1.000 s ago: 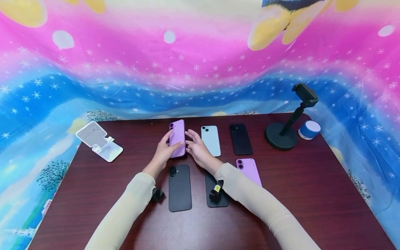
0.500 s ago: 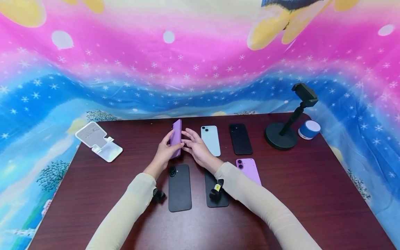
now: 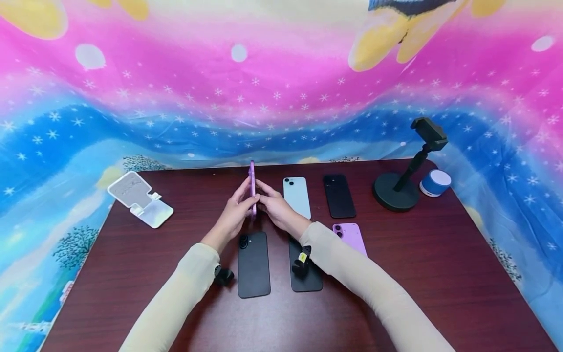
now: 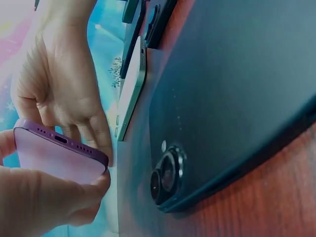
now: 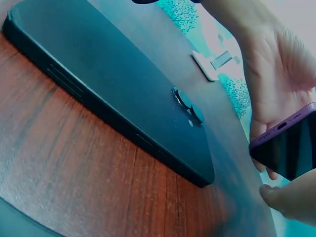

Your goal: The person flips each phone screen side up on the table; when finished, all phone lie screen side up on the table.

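A purple smartphone [image 3: 252, 180] stands on its long edge between both hands. Its back faces left and its dark screen faces right. My left hand [image 3: 231, 213] grips it from the left, the thumb near its upper edge. From the right, my right hand [image 3: 280, 210] reaches round the screen side, thumb and fingers meeting the phone's edges. In the left wrist view, the phone's bottom end with its charging port [image 4: 60, 139] shows. A black smartphone [image 3: 254, 266] lies on the table just in front of the hands, camera side up.
On the brown table [image 3: 418, 283] lie a pale smartphone [image 3: 297, 195], a dark one [image 3: 339, 196], another purple one [image 3: 352, 238], and a black one [image 3: 308, 281] partly under the right sleeve. A white stand [image 3: 151, 210], a black holder [image 3: 396, 190] and a blue-white cylinder [image 3: 435, 184] stand around them.
The purple phone has turned from showing its back to showing its narrow edge. My right hand has come in against its screen side. The other phones have not moved.
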### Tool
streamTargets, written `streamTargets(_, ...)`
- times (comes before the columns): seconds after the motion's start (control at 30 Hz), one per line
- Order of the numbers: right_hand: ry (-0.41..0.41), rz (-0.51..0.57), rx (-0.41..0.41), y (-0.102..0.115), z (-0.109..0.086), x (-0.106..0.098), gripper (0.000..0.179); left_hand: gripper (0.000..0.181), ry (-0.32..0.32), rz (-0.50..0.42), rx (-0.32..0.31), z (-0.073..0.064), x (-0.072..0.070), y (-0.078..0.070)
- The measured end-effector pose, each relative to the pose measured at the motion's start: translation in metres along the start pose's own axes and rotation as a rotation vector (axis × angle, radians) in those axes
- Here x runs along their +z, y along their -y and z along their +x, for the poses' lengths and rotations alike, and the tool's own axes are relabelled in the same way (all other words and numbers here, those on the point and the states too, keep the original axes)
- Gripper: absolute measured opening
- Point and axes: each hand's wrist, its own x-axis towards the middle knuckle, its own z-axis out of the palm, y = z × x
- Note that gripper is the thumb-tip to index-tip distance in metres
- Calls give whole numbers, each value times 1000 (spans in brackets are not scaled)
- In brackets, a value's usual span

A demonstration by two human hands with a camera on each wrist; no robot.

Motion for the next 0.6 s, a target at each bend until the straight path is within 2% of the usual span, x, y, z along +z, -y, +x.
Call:
streamTargets(0.2, 27, 55, 42, -1, -1, 1, 54, 64, 59, -58, 1, -4, -2, -1)
streamTargets(0.4, -12, 35, 70, -1, -1, -2, 54, 65, 129, -123, 34, -5, -6, 1)
streamTargets(0.6, -46, 40, 93, 0, -3, -3, 52, 65, 135, -130, 50, -6, -14, -3)
